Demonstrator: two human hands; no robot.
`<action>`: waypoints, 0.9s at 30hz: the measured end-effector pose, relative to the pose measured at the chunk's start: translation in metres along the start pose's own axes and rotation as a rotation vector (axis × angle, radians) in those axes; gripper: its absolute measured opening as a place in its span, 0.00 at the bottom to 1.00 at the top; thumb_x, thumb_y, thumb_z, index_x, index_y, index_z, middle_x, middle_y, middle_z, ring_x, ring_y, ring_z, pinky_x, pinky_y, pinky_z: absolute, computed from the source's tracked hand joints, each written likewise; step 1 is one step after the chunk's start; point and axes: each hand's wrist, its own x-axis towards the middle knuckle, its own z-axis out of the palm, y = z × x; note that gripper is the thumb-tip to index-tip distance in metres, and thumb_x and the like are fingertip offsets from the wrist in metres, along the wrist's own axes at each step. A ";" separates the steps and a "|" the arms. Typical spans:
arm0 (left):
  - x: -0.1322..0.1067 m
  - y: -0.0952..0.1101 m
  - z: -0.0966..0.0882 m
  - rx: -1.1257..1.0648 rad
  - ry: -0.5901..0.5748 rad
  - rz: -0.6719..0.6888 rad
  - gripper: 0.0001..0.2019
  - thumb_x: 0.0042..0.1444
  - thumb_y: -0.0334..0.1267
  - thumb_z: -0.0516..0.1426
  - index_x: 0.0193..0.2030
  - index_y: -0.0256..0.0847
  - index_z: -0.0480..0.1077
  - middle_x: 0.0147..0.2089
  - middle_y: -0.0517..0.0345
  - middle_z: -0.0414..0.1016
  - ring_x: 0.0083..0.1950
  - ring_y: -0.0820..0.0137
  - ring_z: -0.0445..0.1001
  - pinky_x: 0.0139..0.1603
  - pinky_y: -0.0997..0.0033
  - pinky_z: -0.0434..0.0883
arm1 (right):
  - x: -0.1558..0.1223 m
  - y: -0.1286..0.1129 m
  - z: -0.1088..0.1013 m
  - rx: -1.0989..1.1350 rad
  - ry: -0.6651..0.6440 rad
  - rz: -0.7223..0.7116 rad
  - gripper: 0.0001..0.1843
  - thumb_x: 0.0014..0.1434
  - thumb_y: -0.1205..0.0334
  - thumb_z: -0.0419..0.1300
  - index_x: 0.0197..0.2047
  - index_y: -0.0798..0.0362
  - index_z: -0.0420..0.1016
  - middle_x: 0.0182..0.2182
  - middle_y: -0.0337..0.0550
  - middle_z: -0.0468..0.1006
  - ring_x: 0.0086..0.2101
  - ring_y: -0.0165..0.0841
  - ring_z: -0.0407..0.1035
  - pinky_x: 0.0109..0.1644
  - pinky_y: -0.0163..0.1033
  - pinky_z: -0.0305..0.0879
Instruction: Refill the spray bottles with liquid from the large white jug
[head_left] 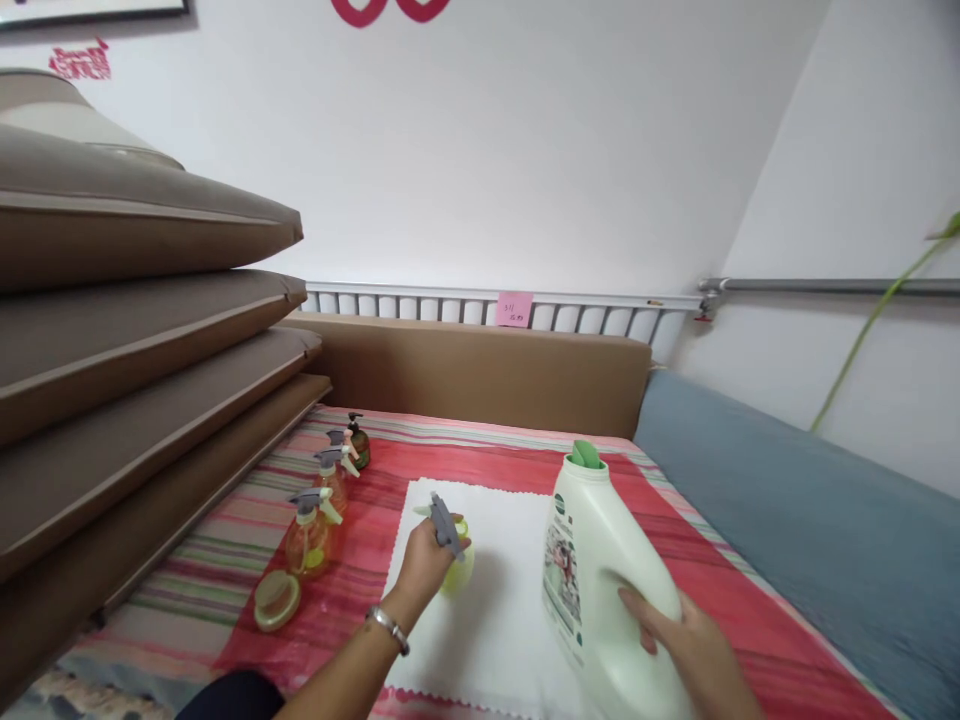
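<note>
My right hand [686,635] is wrapped round the handle of a big pale green detergent jug [600,560]. The jug's mouth is uncapped, with a green pour spout [585,455] showing. My left hand [427,555] is closed on the grey trigger head of a spray bottle [445,525]. Beneath it is a small yellow-green bottle body [459,575], over the white cloth [517,590]; I cannot tell whether the head is fixed to it. A round pale green cap [277,600] lies to the left on the red sheet.
Several trigger spray bottles [309,540] and a dark pump bottle [358,443] stand in a row at left. Stacked brown cushions [150,330] rise beside them. A brown padded board [480,370] lines the back, and a blue-grey pad [795,500] lies along the right.
</note>
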 end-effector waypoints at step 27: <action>-0.013 -0.042 0.002 -0.045 0.008 -0.068 0.27 0.38 0.31 0.63 0.50 0.36 0.71 0.39 0.53 0.78 0.39 0.63 0.73 0.39 0.68 0.69 | 0.007 -0.071 -0.022 -0.492 -0.720 -0.184 0.23 0.55 0.39 0.50 0.25 0.50 0.65 0.14 0.34 0.65 0.21 0.34 0.64 0.29 0.35 0.60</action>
